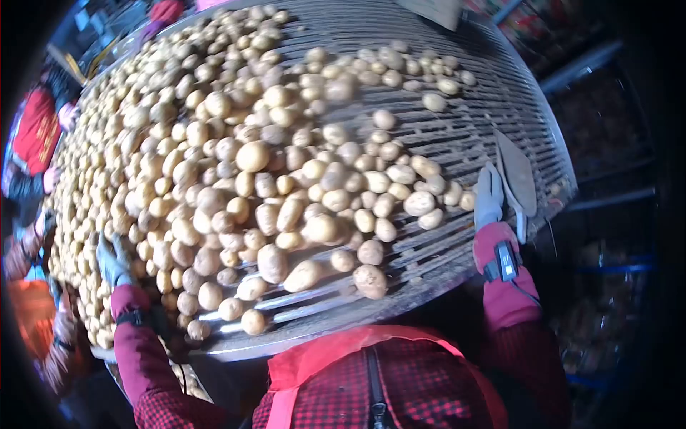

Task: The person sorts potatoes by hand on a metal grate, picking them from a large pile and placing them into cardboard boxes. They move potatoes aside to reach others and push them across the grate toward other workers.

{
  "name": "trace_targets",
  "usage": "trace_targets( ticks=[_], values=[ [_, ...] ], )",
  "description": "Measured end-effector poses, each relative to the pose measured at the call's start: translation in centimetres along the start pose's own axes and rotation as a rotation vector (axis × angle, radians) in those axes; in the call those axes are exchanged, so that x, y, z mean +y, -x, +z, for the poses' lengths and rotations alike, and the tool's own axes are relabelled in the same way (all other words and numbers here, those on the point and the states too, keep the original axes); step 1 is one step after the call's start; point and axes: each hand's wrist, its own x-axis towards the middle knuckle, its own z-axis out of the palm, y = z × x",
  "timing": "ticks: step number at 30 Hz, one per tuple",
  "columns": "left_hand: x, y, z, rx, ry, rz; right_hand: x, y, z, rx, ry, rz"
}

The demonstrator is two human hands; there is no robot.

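Potatoes (254,155) of mixed sizes lie thick over the left and middle of a slatted metal table (457,143). My left hand (114,259), in a grey glove, rests among the potatoes near the left edge, its fingers apart. At the right end of the pile, my right hand (489,196) lies flat on the slats with fingers stretched out, gloved in grey too. A single potato (467,201) sits right at its fingers. Just to its right, a flat grey plate (516,171) with a pointed top stands near the table's right rim.
Co-workers line the left side; one wears a red garment (37,132), another an orange one (32,314). A red sleeve (167,11) shows at the far edge. A pale panel (434,10) juts over the table's back. Metal rails (607,200) run beyond the right rim.
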Motion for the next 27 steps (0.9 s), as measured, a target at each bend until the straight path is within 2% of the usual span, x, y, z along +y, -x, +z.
trace_targets(
  ticks=[2,5,6,10,13,17,18,20,22,27],
  values=[
    [0.5,0.5,-0.5,0.021,-0.006,0.0,2.2,0.2,2.4,-0.112,-0.27,-0.035],
    [0.2,0.6,0.1,0.101,-0.014,0.072,-5.2,4.0,6.1,-0.208,-0.36,-0.011],
    [0.9,0.9,-0.3,0.1,-0.009,0.053,-6.4,4.9,7.2,-0.189,-0.172,-0.097],
    [2.6,1.4,-1.0,0.147,-0.089,0.03,-8.9,6.6,11.8,-0.278,-0.375,0.019],
    [5.1,1.8,-2.7,0.112,-0.086,-0.041,-13.2,7.7,15.9,-0.262,-0.061,-0.216],
    [5.3,2.0,-2.9,0.135,-0.044,-0.013,-18.8,9.9,19.9,-0.186,0.373,-0.535],
    [5.5,2.0,-3.1,0.111,-0.056,-0.032,-19.9,9.6,21.6,-0.186,0.17,-0.519],
    [6.3,2.0,-3.8,0.051,-0.044,-0.081,-25.0,9.7,22.1,-0.289,0.219,-0.523],
    [5.7,1.9,-3.2,0.08,-0.021,-0.071,-23.9,9.0,26.3,-0.438,-0.185,-0.376],
    [6.7,2.1,-4.1,0.005,0.005,-0.133,-29.1,6.7,34.0,-0.401,0.001,-0.757]
  ],
)
